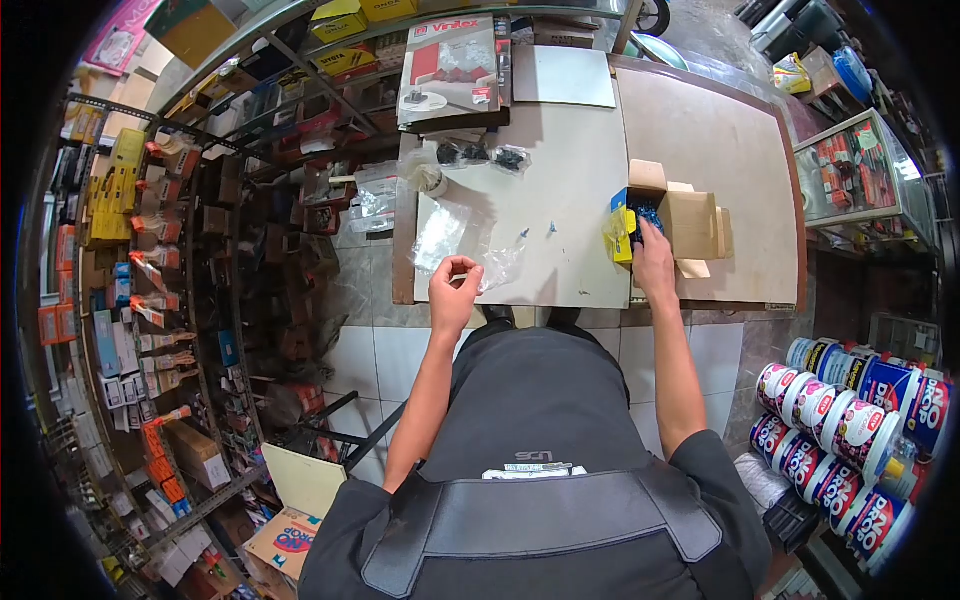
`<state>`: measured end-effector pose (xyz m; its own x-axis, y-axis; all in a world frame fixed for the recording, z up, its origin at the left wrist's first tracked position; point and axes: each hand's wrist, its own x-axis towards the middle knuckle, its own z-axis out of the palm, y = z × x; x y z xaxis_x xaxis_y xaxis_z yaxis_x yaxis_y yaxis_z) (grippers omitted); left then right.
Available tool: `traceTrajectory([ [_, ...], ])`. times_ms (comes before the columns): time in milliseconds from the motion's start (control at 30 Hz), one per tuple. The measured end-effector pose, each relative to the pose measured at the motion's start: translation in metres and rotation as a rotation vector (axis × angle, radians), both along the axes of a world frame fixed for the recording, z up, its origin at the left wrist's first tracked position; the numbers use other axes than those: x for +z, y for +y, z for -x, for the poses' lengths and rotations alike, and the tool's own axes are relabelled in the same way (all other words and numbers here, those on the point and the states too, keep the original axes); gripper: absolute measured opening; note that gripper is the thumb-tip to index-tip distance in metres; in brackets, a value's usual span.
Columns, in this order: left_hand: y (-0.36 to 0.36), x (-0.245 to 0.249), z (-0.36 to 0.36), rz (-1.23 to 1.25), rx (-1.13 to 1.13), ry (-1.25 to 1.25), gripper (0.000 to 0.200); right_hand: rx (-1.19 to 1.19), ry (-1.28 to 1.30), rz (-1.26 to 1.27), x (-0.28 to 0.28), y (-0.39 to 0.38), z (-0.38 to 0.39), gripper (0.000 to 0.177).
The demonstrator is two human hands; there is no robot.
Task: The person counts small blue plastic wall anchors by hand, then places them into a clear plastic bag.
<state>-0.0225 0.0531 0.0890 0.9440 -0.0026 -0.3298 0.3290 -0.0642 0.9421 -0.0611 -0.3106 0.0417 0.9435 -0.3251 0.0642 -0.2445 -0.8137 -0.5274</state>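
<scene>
My left hand point(455, 292) hovers at the near edge of the pale table point(580, 160), its fingertips pinched together on something too small to make out, just beside a clear plastic bag point(440, 232). My right hand point(655, 262) reaches into an open cardboard box point(690, 222) and rests on a yellow-and-blue packet point(628, 226) at the box's left side. Two tiny blue bits point(538, 231) lie on the table between my hands.
A Vinilex carton point(450, 70) and a white sheet point(563, 76) lie at the far end, with small bags of dark parts point(480, 156) nearer. Stocked shelves point(150, 250) fill the left. Paint buckets point(850, 420) stand at the right, below a glass cabinet point(860, 175).
</scene>
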Motion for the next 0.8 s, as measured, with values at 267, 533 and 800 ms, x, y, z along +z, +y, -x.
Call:
traceTrajectory([
  [267,-0.006,-0.004,-0.003,0.005,-0.024,-0.003,0.013,-0.009,0.251,0.080,0.021,-0.001,-0.019,0.050],
  [533,-0.004,-0.011,-0.001,-0.014,-0.024,0.007,0.013,-0.082,0.076,-0.031,0.001,-0.001,-0.013,0.032],
  [800,0.003,-0.015,0.000,0.010,-0.009,-0.018,0.013,-0.323,-0.115,-0.586,0.009,-0.003,-0.009,0.018],
])
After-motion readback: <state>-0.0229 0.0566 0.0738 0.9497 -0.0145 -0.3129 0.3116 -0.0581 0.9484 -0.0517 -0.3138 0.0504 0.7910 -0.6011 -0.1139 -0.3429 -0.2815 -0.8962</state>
